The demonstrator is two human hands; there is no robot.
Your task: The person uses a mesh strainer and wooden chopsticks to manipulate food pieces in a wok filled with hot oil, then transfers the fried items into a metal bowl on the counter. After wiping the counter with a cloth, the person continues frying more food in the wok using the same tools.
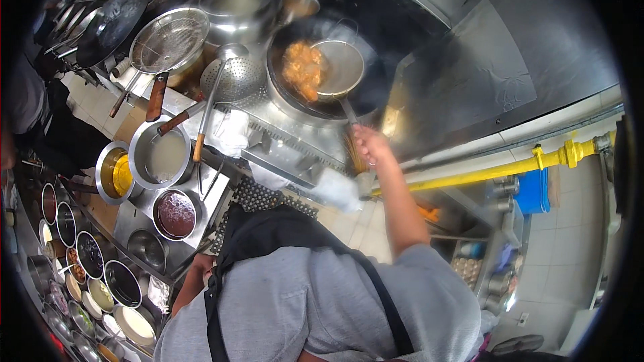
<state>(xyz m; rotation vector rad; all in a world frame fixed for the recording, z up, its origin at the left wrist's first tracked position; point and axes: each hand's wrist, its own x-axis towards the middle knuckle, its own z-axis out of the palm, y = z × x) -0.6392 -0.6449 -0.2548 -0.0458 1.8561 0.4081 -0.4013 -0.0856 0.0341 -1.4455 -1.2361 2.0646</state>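
My right hand (369, 144) grips the handle of a round wire-mesh strainer (343, 68). The strainer's bowl is over a dark wok (276, 60) on the stove. Orange-brown fried food pieces (302, 70) lie at the strainer's left side; I cannot tell whether they sit in the mesh or in the wok. My left hand (203, 265) is low beside my hip, near the edge of the steel counter. Its fingers are mostly hidden, and I cannot make out anything in it.
Left of the wok are a perforated skimmer (231, 81), a ladle (213, 100) and a large mesh strainer (171, 40). A pot of cloudy liquid (137, 154) and a bowl of dark red sauce (176, 214) stand nearer. A yellow pipe (469, 175) runs right. Another person (64, 117) stands far left.
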